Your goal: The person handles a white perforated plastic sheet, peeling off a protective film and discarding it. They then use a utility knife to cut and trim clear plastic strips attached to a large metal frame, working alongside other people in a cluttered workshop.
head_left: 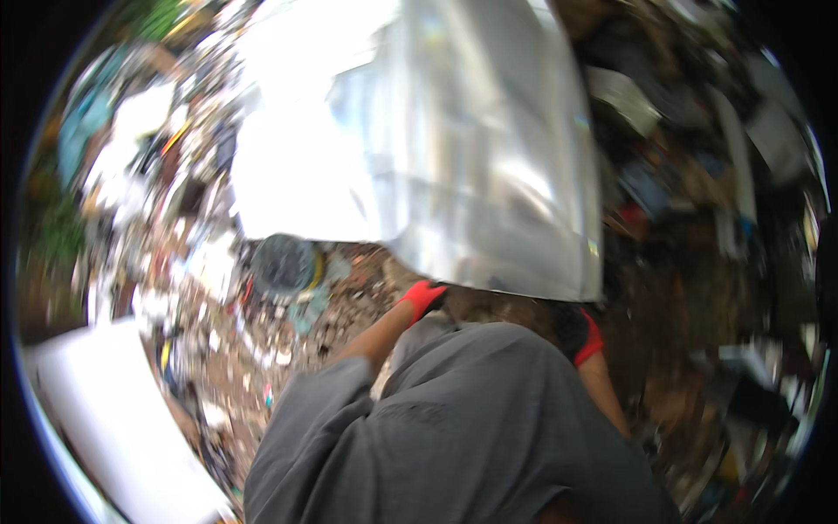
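A large, shiny silvery sheet (497, 183) filled the upper middle, its near edge just beyond the red-gloved left hand (424, 298) and its near right corner beside the right hand (578, 335), gloved in black with a red cuff. I could not tell whether either hand's fingers gripped it. Blur left any lettering on the scattered rubbish (214, 266) unreadable.

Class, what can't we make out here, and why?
Head view:
- Large, shiny white-and-silver panel: far end cut off by top edge.
- Black-and-red gloved right hand: fingers lost in dark blur.
- Small, mixed-colour litter: pieces smeared by motion blur.
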A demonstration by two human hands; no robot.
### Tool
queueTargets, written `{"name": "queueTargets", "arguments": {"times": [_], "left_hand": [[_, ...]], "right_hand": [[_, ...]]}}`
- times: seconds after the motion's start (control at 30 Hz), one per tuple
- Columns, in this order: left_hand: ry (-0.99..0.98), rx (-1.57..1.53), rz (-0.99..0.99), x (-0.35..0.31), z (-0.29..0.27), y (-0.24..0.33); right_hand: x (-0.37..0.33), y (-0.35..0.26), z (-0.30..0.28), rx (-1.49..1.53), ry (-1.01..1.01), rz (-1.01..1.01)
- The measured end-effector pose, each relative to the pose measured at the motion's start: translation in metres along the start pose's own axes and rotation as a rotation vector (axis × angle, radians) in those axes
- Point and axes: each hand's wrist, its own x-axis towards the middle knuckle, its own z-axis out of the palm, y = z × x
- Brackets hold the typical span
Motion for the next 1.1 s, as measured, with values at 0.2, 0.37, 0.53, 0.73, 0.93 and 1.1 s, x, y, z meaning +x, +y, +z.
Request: {"name": "queueTargets", "arguments": {"times": [0.2,0.37,0.53,0.73,0.93,1.1], "left_hand": [[-0.066,0.055,-0.499,-0.022,0.0,0.12],[-0.2,0.255,-0.106,0.027,0.033,0.246],[-0.205,0.419,0.287,0.077,0.102,0.377],[-0.247,1.23,0.656,0.192,0.176,0.349],[-0.603,1.725,0.409,0.236,0.186,0.294],[-0.76,1.789,0.184,0.251,0.201,0.306]], "right_hand": [[-0.101,0.0,0.113,-0.641,0.949,-0.437],[-0.254,-0.034,0.105,-0.102,1.01,-1.032],[-0.373,-0.072,0.091,-1.372,1.918,-1.424],[-0.43,-0.073,0.055,-0.722,1.766,-1.642],[-0.468,-0.06,0.033,-0.988,1.96,-1.499],[-0.486,-0.033,0.028,-0.639,2.087,-1.417]]}}
